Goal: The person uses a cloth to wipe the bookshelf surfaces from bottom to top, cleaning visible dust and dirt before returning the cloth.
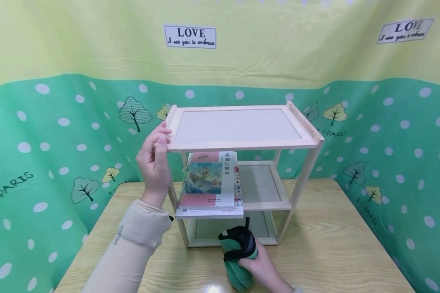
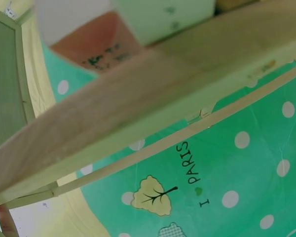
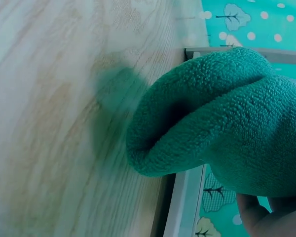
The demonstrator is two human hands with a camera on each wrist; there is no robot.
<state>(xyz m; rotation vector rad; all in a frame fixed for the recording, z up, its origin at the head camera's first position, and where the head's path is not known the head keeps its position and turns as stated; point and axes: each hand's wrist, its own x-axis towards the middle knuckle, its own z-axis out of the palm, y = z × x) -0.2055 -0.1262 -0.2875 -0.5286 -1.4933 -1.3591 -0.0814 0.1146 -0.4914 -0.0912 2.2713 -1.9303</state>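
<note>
A three-tier pale wooden shelf [image 1: 242, 145] stands on the table. My left hand [image 1: 155, 160] holds the front left corner of its top board, thumb at the front edge and fingers over the left side. Low in front of the shelf, my right hand [image 1: 259, 263] grips a folded green cloth with black edging [image 1: 238, 274]. In the right wrist view the fluffy cloth [image 3: 227, 118] bulges close to the tabletop; whether it touches is unclear. Books [image 1: 205, 183] lie stacked on the left of the middle tier, the lowest one jutting past the front edge.
The wood-grain table [image 1: 326, 244] extends to both sides of the shelf. A green and yellow curtain [image 1: 388, 122] with dots and trees hangs behind and at both sides. The shelf's bottom tier [image 1: 260, 224] sits just behind the cloth.
</note>
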